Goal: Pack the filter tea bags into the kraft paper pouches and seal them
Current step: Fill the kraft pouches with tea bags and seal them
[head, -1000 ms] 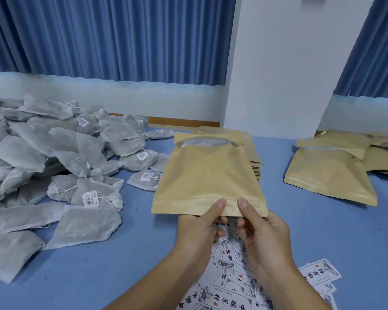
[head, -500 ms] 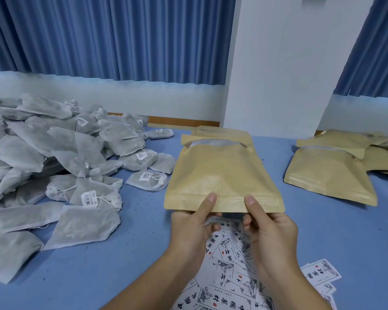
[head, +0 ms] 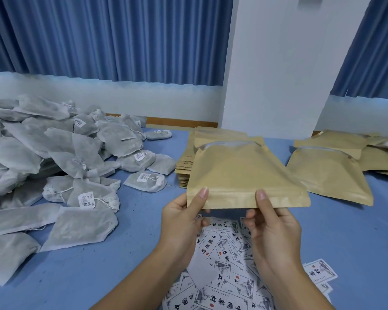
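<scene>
View from the head camera. A kraft paper pouch [head: 244, 175] is held just above the blue desk [head: 99, 276], lying nearly flat with its near edge toward the person. The left hand [head: 179, 222] pinches the near-left corner of that edge, thumb on top and the other fingers curled beneath. The right hand [head: 271, 229] pinches the same edge further right, past its middle, in the same way: thumb pressed on the upper face, the other fingers folded under. A pale strip shows across the far end of the pouch; whether the mouth is open there cannot be told.

Left of the pouch, a large heap of grey filter tea bags [head: 54, 164] with strings and small white tags covers the desk. Just behind the pouch and partly hidden by it stands a stack of flat pouches [head: 185, 166]. Right of the pouch, well apart from it, lie several bulging pouches [head: 327, 173]. Below the pouch and under both hands, printed white labels [head: 229, 276] are scattered on the desk. Beyond the pouch rise a blue curtain [head: 110, 41] and a white pillar [head: 278, 63].
</scene>
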Tool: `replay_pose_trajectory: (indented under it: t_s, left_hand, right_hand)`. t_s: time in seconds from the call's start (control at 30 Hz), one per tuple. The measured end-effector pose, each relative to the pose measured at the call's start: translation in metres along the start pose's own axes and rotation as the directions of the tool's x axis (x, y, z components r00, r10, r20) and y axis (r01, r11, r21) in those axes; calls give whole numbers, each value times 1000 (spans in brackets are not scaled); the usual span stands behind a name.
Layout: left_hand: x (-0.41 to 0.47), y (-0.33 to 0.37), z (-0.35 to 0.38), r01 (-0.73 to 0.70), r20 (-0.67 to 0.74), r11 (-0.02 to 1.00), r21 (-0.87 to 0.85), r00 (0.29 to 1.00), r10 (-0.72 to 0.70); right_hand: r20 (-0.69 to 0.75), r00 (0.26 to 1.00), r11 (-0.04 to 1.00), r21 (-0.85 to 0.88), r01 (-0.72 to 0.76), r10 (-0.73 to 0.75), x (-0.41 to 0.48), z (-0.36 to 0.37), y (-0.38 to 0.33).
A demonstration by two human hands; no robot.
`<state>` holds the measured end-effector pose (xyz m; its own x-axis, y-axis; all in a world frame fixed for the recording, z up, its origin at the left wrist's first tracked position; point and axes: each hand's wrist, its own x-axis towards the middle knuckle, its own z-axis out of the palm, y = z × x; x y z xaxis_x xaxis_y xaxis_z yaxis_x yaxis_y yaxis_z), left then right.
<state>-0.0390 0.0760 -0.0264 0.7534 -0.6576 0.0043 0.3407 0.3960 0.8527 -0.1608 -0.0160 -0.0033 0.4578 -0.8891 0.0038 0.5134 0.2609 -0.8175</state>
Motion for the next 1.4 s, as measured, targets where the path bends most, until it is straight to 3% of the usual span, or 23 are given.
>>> replay_pose_trajectory:
  t_s: [0.13, 0.3, 0.4, 0.53, 0.7, 0.83, 1.0, 1.2, 1.4]
  left_hand:
    - [-3, -5, 2, -27, 42, 991, 130, 999, 22]
    - [-7, -9, 4, -22, 28, 994, 102, 999, 19]
    - [-9, -13, 5, -39, 36, 982, 186, 999, 33]
    - [-10, -15, 7, -50, 22, 976, 213, 999, 47]
    - [-8, -9, 7, -65, 8, 982, 177, 998, 65]
    - [-7, -10, 5, -55, -66, 995, 79, 996, 60]
    - [-14, -16, 11, 30, -32, 999, 32, 999, -29]
    - [-15, -13, 14, 60, -29, 997, -58, 998, -62]
    - [-15, -18, 18, 18, -32, 997, -75, 999, -20]
  right_hand:
    - [79, 994, 992, -105, -64, 73, -5, 6, 10]
    - [52, 995, 992, -94, -82, 88, -4, 6, 9]
    - [97, 985, 987, -92, -135, 144, -8, 10, 10]
    - [95, 988, 980, -170, -101, 119, -9, 12, 17]
    - [95, 989, 982, -163, -96, 113, -9, 13, 17]
    - [44, 992, 991, -54, -120, 122, -4, 10, 14]
    - [83, 988, 983, -139, -116, 128, -6, 11, 14]
    - [68, 992, 989, -112, -95, 103, -4, 9, 10]
    - [77, 995, 975, -218, -52, 71, -5, 10, 19]
